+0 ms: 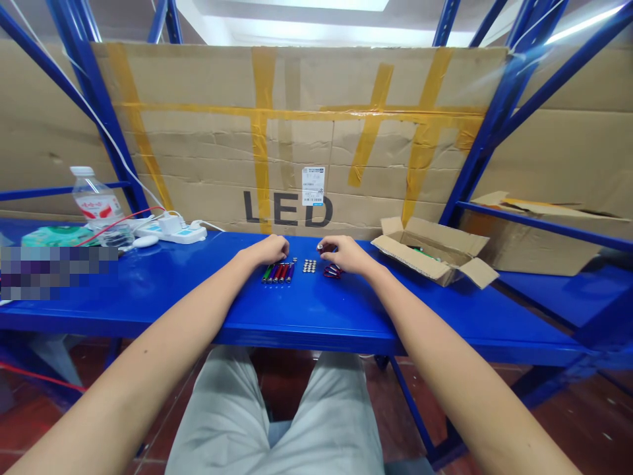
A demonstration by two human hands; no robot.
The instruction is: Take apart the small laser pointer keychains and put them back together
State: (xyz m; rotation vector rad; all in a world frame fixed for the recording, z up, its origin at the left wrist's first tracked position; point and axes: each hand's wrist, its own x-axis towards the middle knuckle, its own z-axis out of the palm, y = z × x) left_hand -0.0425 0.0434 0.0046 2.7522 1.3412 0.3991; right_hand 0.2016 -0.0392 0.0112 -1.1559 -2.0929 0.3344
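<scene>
Right hand (pixel 345 253) pinches a small red piece (pixel 320 249) beside the silver discs (pixel 309 266); left hand's (pixel 271 250) grip, behind the tubes (pixel 282 272), I can't tell. Light fingertips best spare those neat rows!

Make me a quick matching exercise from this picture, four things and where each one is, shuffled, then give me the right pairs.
Things:
1. Coloured tubes
2. Small silvery pieces
3. Nearer open cardboard box
4. Plastic bottle

Places:
A. On the blue table, to the right of the right hand
B. Near the white power strip
C. Side by side, just below the left hand in the picture
D. Grouped between the two hands

Right pairs: 1-C, 2-D, 3-A, 4-B
</scene>
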